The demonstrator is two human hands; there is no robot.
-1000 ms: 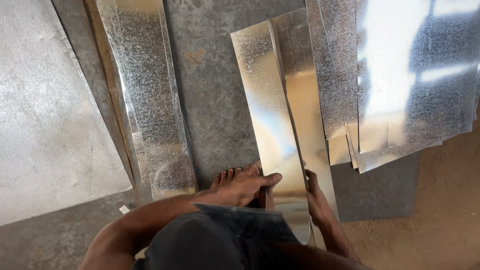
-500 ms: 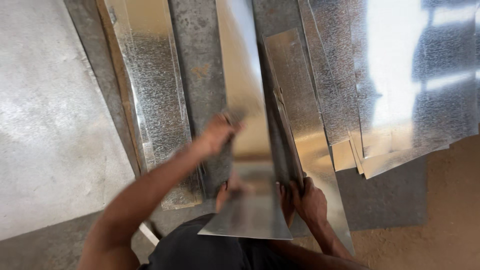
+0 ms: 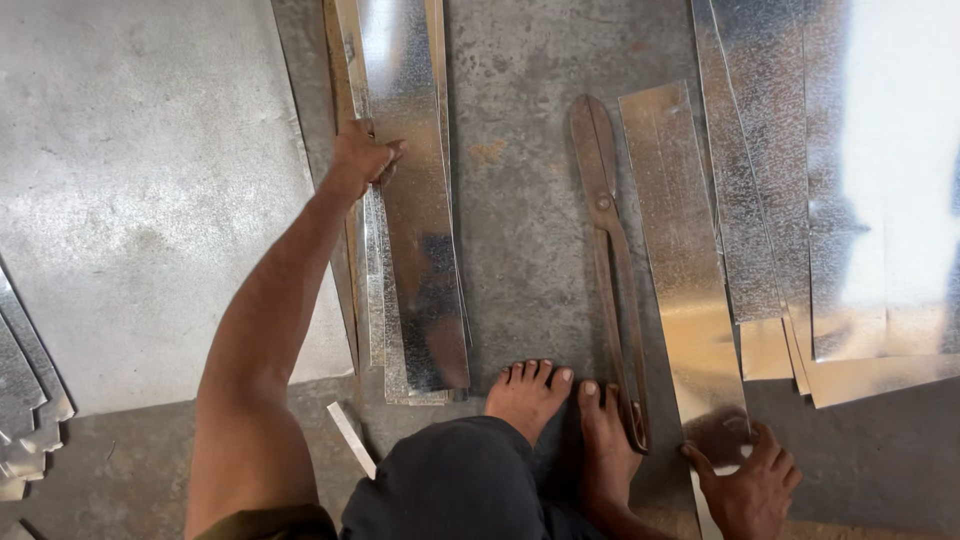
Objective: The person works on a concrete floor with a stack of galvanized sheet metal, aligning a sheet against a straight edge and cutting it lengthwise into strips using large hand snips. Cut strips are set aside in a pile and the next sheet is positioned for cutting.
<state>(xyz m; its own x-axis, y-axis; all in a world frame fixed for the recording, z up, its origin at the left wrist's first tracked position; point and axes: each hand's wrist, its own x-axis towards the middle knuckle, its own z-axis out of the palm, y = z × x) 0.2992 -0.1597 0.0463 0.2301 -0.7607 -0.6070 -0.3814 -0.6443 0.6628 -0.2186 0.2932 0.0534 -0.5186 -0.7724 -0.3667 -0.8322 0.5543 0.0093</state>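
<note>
head view shows the left hand (image 3: 362, 157) gripping the stacked metal strips' (image 3: 415, 230) far edge, long axis running away from the body, while the right hand (image 3: 745, 487) presses spread-fingered on another strip (image 3: 685, 270) beside the tin snips (image 3: 610, 260) on the floor (image 3: 520, 200).

Left hand (image 3: 362, 158) on stacked metal strips (image 3: 412, 200), right hand (image 3: 745, 485) on single strip (image 3: 685, 260), tin snips (image 3: 608, 250) between

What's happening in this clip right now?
A person squats barefoot on a concrete floor among cut metal sheets. The left hand rests on the edge of a stack of long strips. The right hand presses the near end of a single strip. A pair of rusty tin snips lies between them, untouched, its handles by the person's feet.
</note>
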